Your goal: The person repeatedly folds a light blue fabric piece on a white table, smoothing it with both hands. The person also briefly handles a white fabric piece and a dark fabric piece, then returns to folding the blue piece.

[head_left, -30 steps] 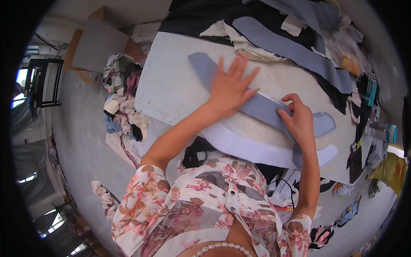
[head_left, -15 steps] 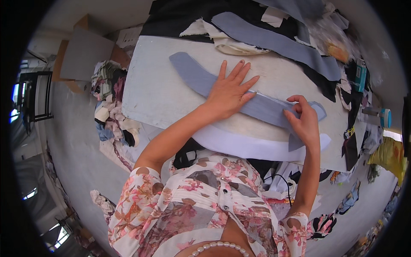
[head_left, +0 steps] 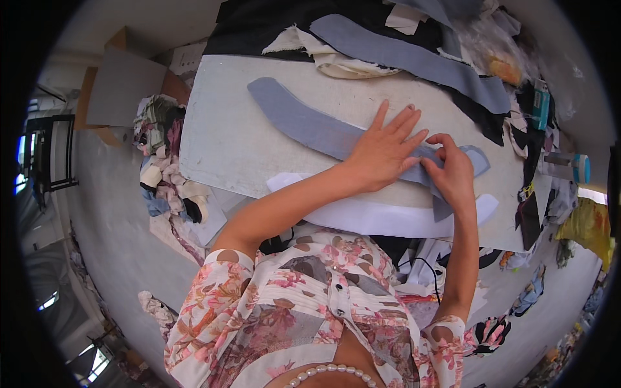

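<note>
A curved blue-grey fabric strip (head_left: pixel 297 119) lies across the pale board. My left hand (head_left: pixel 387 155) presses flat on its right half, fingers spread. Beside it, my right hand (head_left: pixel 453 173) is curled with thumb and fingers bent in on the strip near its right end; the exact grip is partly hidden. A pointed blue-grey flap (head_left: pixel 442 208) sticks out below this hand. Nearer to me lies a curved white strip (head_left: pixel 369 216), partly under my left forearm.
Beyond the board (head_left: pixel 217 129) lie another blue-grey strip (head_left: pixel 407 55), cream cloth (head_left: pixel 343 64) and black fabric (head_left: pixel 259 32). Scraps (head_left: pixel 171 171) pile at the left edge. A dark phone-like object (head_left: pixel 529 222) rests at the right, near a teal box (head_left: pixel 542 107).
My left hand has slid right along the strip, coming close to my right hand. My right hand stays near the right end, slightly shifted. More of the strip's left part shows.
</note>
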The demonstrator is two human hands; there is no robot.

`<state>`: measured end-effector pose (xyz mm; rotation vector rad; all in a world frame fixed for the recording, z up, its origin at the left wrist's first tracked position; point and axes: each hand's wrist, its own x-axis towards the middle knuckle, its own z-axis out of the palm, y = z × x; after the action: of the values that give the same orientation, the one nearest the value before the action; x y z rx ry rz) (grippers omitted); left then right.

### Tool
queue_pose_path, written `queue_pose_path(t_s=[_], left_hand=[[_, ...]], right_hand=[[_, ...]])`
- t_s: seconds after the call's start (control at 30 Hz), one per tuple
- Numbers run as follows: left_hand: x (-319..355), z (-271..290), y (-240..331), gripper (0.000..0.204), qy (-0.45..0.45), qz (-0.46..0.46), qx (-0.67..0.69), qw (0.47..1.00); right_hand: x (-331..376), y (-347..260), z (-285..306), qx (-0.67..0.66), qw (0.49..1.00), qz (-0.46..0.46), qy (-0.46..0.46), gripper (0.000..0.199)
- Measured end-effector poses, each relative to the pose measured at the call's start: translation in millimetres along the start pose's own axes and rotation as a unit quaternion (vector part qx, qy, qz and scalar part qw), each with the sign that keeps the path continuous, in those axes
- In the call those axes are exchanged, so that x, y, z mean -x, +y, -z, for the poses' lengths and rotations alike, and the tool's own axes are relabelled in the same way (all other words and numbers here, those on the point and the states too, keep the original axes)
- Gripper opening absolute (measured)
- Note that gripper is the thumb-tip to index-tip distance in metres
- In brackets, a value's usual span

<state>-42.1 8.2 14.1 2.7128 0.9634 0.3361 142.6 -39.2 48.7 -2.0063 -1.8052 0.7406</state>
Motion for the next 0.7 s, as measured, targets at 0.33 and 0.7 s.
queue_pose_path(t_s=[0.33, 0.7], left_hand=[[-4.3, -7.9, -0.2, 0.055, -0.030, -0.006, -0.009, 0.999], [-3.2, -7.0, 0.1, 0.053, -0.027, -0.011, 0.001, 1.000]], right_hand=[[28.0, 37.5, 44.9, -0.166, 0.983, -0.075, 0.012, 0.039], [8.3, 53.0, 25.2, -0.052, 0.993, -0.067, 0.085, 0.039]])
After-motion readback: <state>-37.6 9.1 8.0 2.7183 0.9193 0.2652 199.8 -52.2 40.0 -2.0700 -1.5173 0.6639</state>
